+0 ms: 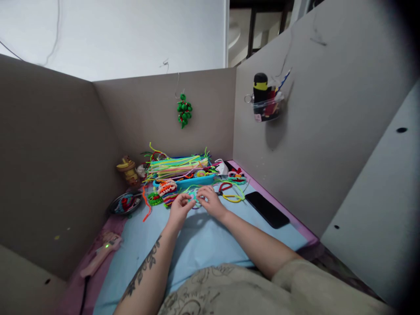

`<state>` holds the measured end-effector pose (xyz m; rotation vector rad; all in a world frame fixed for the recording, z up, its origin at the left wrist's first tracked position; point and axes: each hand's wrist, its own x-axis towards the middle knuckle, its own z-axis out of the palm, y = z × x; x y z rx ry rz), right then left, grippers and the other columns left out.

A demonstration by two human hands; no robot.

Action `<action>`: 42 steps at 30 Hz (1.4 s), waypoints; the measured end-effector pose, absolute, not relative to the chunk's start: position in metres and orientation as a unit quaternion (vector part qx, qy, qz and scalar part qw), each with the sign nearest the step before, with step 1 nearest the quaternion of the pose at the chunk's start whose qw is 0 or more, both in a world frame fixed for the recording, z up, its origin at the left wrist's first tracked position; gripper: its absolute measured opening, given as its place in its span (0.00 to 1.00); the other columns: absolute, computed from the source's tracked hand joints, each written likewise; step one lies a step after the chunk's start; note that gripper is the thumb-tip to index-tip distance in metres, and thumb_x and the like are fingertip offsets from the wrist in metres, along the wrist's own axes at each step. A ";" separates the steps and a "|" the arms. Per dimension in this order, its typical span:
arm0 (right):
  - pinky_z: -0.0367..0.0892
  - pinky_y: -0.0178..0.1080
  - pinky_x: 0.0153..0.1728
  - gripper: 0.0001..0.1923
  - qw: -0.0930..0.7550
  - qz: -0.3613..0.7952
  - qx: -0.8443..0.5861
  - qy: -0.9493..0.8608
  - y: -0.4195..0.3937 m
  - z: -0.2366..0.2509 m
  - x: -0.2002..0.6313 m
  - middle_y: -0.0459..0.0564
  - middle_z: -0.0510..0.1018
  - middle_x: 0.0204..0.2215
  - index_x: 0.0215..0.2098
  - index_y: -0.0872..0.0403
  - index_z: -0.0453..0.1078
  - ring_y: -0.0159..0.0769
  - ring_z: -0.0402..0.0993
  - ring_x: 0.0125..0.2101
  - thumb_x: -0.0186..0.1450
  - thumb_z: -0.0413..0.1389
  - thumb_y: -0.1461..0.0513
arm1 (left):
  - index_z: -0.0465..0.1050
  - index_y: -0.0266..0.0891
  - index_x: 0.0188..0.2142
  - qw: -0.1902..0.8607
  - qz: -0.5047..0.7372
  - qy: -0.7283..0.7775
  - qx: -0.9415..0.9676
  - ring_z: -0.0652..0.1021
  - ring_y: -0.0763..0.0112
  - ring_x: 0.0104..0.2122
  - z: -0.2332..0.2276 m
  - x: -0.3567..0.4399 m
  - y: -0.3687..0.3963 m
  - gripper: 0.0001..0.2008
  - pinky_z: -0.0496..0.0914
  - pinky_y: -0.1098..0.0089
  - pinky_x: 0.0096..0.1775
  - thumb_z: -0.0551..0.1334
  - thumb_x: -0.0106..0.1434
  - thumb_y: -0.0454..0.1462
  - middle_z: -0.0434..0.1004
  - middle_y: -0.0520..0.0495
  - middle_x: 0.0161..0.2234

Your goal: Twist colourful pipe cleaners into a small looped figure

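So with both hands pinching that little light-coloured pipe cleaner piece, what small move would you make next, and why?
Probably one more small twist or bend where it is. The left hand and right hand meet fingertip to fingertip on the pipe cleaner piece just above the blue mat. Spare stems lie in the blue tray close behind, so no reach seems needed yet.

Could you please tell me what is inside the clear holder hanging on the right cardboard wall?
The clear holder contains a black-and-yellow capped bottle and thin sticks; items lower down blur behind the plastic.
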<state>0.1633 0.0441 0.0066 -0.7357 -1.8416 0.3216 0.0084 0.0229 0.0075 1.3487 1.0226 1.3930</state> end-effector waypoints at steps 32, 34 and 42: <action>0.60 0.36 0.39 0.09 0.550 0.389 -0.348 -0.652 0.053 -0.008 0.157 0.49 0.67 0.34 0.19 0.55 0.67 0.35 0.66 0.40 0.52 0.58 0.59 | 0.69 0.39 0.30 0.241 0.531 0.470 0.663 0.59 0.78 0.18 0.010 0.011 0.013 0.09 0.52 0.76 0.22 0.63 0.50 0.39 0.63 0.56 0.19; 0.59 0.36 0.41 0.08 0.548 0.376 -0.353 -0.658 0.053 -0.007 0.157 0.49 0.67 0.35 0.19 0.55 0.67 0.35 0.65 0.41 0.53 0.58 0.59 | 0.69 0.39 0.30 0.250 0.535 0.469 0.657 0.59 0.78 0.18 0.010 0.011 0.013 0.09 0.52 0.75 0.22 0.63 0.49 0.39 0.64 0.56 0.19; 0.60 0.38 0.40 0.04 0.557 0.313 -0.386 -0.666 0.051 0.000 0.158 0.48 0.70 0.34 0.25 0.53 0.68 0.36 0.66 0.40 0.53 0.57 0.61 | 0.69 0.39 0.29 0.250 0.535 0.474 0.653 0.59 0.77 0.18 0.011 0.012 0.013 0.08 0.52 0.75 0.22 0.63 0.48 0.39 0.63 0.56 0.19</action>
